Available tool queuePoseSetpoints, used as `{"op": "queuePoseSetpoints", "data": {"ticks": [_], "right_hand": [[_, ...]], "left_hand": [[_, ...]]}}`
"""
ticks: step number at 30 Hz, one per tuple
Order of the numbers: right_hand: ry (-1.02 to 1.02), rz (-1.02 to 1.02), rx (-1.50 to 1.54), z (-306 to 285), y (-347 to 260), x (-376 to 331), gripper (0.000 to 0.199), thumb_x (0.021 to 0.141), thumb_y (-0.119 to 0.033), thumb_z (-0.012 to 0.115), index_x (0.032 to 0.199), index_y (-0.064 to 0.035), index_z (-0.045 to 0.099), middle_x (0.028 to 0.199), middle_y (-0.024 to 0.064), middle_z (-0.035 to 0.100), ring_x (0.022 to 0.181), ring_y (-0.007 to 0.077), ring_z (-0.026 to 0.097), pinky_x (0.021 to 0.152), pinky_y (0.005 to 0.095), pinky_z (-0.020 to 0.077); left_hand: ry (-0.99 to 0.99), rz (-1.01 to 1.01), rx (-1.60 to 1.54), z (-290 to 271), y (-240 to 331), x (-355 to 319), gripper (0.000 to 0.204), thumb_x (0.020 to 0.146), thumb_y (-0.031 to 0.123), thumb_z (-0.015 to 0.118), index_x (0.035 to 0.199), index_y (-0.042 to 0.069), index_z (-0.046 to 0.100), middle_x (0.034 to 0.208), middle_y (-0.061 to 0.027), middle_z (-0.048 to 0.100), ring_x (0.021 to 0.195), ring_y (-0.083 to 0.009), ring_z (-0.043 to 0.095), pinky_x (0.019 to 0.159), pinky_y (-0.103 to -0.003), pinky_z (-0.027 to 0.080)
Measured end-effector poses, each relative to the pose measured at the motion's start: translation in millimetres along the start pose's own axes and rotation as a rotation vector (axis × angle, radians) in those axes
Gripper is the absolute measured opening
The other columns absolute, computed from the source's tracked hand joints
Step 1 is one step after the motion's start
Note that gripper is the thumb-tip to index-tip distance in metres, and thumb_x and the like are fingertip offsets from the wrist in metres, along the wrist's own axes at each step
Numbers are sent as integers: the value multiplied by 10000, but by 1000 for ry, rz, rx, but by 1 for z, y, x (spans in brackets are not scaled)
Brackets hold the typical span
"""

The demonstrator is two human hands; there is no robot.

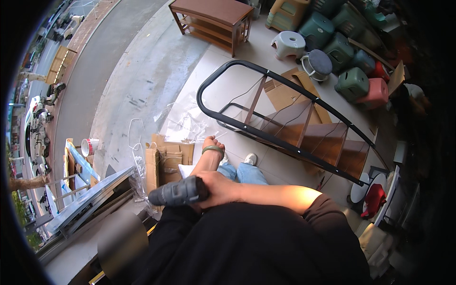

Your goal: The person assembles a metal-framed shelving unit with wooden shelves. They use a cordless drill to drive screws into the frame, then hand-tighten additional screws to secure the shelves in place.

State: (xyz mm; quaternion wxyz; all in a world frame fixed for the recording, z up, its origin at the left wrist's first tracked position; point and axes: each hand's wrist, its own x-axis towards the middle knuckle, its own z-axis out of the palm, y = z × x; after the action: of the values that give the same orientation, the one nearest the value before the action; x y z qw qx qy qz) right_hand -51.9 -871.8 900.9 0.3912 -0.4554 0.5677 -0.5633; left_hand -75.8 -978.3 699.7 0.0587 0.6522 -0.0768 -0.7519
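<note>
Near left: grey power tool [178, 191], dark ribbed body, gripped w/ right hand [216, 188] fully closed round handle, held close to torso. Centre: left hand [212, 142], green bangle, reaching to black metal frame [266, 133] w/ brown shelves; grip can't tell. Risk: one-handed tool slips or frame tips, since unbraced.

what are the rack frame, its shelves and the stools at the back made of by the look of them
Rack frame: likely metal tube with a matte black coat, thin and smoothly bent at the corners. Its shelves: brown wood or wood-look board, flat with a faint sheen. Stools: probably moulded plastic, in solid green, white and pink colours with rounded edges.
</note>
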Motion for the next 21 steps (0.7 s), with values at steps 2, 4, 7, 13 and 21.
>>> {"op": "queuePoseSetpoints", "data": {"ticks": [2,4,7,13,21], "right_hand": [[122,137,329,-3,4,-11,377,687,-121,769,1028,-40,630,954,94,681,895,193,661,813,328,518],[197,260,386,-20,6,-33,324,727,-88,769,1025,-41,650,938,61,689,867,97,632,798,290,514],[385,411,561,-53,-1,-80,275,750,-106,779,987,-46,653,912,47,678,847,110,633,767,293,514],[712,319,-106,-120,-35,-152,252,798,-43,739,1041,-63,674,980,37,687,854,100,630,744,260,526],[819,502,-494,-104,-66,-136,397,657,-20,770,1000,-13,571,883,52,640,790,129,629,763,261,505]], "left_hand": [[-103,1,3,4,0,0,143,940,104,450,1054,76,532,642,0,446,441,-111,330,395,-258,286],[-144,35,60,16,5,-4,184,943,74,422,1086,73,537,661,-10,490,444,-110,347,399,-258,302],[-359,318,291,27,21,-28,170,963,78,455,1115,55,528,720,-31,557,528,-112,438,476,-287,396],[-586,1601,1327,16,18,-100,271,823,70,722,1085,115,669,791,-61,582,679,-160,591,632,-304,496],[-790,1913,1808,56,13,-70,313,809,184,699,1119,215,661,936,3,659,716,-198,675,582,-323,529]]}}
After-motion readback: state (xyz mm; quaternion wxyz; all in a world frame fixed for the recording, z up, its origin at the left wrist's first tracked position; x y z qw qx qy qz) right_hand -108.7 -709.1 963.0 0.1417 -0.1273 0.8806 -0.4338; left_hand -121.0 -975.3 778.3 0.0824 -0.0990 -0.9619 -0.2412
